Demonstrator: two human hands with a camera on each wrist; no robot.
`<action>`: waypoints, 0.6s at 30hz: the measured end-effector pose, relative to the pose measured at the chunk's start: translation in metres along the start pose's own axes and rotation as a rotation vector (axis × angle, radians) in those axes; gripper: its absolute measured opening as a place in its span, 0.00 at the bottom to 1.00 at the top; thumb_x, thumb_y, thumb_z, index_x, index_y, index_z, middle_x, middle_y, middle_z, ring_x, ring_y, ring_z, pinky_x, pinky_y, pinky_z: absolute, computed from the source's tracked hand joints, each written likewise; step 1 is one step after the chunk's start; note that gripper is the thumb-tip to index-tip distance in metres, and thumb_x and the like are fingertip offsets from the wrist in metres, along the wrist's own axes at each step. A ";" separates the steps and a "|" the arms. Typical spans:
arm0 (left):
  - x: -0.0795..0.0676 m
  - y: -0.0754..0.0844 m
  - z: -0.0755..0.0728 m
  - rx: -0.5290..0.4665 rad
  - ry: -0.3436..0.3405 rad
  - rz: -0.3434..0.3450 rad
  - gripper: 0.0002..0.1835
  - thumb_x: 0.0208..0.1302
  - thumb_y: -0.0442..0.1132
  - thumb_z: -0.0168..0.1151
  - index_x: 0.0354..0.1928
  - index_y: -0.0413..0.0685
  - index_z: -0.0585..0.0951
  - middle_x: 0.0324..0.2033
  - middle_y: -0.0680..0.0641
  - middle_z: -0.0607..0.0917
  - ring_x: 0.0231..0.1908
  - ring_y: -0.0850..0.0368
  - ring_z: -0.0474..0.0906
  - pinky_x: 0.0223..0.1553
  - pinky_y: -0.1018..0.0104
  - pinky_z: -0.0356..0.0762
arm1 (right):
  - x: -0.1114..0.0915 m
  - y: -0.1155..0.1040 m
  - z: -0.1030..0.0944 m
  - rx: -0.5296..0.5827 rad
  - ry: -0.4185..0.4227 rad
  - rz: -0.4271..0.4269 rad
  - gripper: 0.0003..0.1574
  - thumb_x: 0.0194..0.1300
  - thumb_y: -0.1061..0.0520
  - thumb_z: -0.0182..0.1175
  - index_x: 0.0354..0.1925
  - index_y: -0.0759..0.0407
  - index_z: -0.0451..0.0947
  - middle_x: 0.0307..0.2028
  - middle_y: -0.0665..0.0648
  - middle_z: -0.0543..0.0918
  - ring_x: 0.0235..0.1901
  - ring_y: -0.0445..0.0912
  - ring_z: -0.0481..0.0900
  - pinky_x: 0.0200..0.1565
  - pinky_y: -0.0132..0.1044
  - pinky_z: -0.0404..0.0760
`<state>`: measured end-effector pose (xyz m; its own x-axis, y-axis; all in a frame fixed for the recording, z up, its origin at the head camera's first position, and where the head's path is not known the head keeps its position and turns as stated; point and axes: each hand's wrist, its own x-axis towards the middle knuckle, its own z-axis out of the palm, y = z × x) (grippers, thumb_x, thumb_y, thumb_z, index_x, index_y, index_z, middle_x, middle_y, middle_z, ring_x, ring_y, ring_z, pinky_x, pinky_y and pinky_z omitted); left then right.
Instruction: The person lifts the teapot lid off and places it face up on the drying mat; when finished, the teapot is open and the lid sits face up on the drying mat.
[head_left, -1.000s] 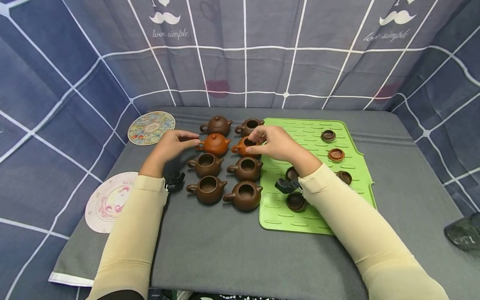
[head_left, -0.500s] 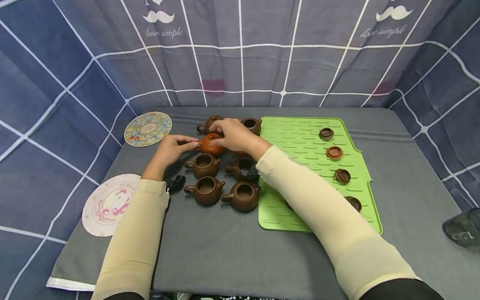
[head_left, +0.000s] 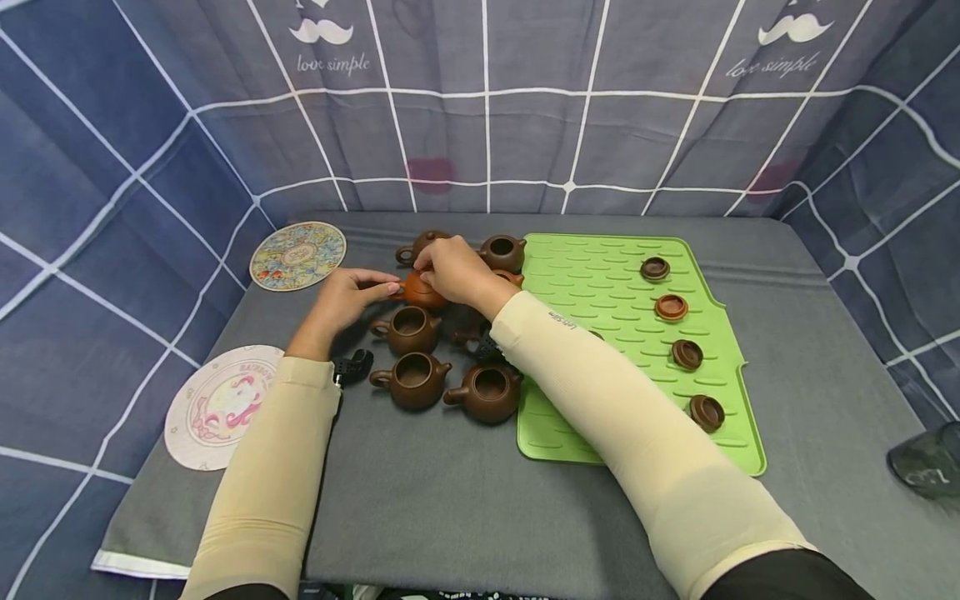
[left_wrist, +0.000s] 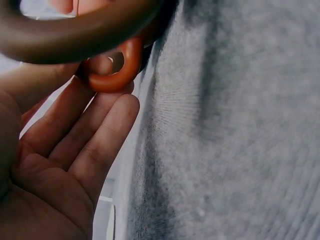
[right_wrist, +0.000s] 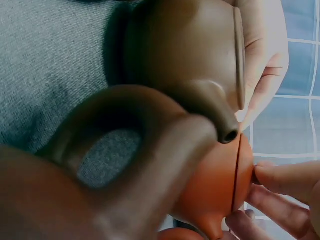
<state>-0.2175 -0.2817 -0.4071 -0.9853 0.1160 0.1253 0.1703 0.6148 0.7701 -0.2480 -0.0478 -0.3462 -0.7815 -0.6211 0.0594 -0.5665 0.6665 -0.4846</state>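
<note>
An orange clay teapot (head_left: pixel 422 292) sits in the left row of teapots, with its lid on. My left hand (head_left: pixel 341 300) reaches in from the left and pinches the teapot's handle (left_wrist: pixel 131 60) between thumb and fingers. From the right, my right hand (head_left: pixel 461 271) comes over the same teapot. Its thumb and fingers pinch the lid (right_wrist: pixel 244 170) at the knob, which they mostly hide. Just behind stands a lidded brown teapot (head_left: pixel 420 243), partly covered by my right hand. An open brown teapot (head_left: pixel 408 329) is directly in front of the orange one.
More open teapots stand close by, including a brown teapot (head_left: pixel 489 393) in front and another brown teapot (head_left: pixel 504 250) behind. Several loose lids lie on the green mat (head_left: pixel 577 275). Two round coasters lie left, one pink coaster (head_left: pixel 221 408). A dark glass (head_left: pixel 926 462) stands far right.
My right hand has moved left from over the right-hand orange teapot to the lid of the left one. My left hand has stayed at the handle, settling slightly lower.
</note>
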 end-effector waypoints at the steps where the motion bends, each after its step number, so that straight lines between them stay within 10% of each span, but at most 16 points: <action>1: 0.000 0.000 0.000 0.001 0.000 -0.002 0.14 0.71 0.44 0.73 0.52 0.43 0.92 0.45 0.43 0.91 0.46 0.53 0.84 0.48 0.65 0.76 | 0.000 0.000 0.001 0.004 0.014 0.015 0.16 0.79 0.57 0.63 0.59 0.57 0.87 0.55 0.56 0.87 0.55 0.52 0.83 0.55 0.41 0.81; 13: 0.002 0.001 -0.001 0.023 0.009 0.004 0.14 0.71 0.44 0.73 0.51 0.42 0.92 0.44 0.43 0.91 0.46 0.52 0.84 0.48 0.64 0.76 | -0.019 -0.004 -0.017 0.168 0.067 -0.061 0.10 0.78 0.53 0.64 0.50 0.57 0.82 0.48 0.54 0.85 0.48 0.49 0.82 0.50 0.41 0.79; 18: 0.000 0.001 -0.001 0.034 0.007 0.004 0.14 0.71 0.44 0.73 0.51 0.41 0.92 0.44 0.43 0.91 0.48 0.51 0.84 0.50 0.64 0.75 | -0.040 -0.003 -0.032 0.400 0.046 -0.163 0.11 0.78 0.56 0.64 0.55 0.56 0.81 0.52 0.52 0.84 0.51 0.43 0.81 0.50 0.41 0.79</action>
<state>-0.2178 -0.2817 -0.4052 -0.9847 0.1131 0.1324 0.1741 0.6402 0.7482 -0.2236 -0.0114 -0.3191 -0.7061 -0.6801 0.1974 -0.5446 0.3432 -0.7653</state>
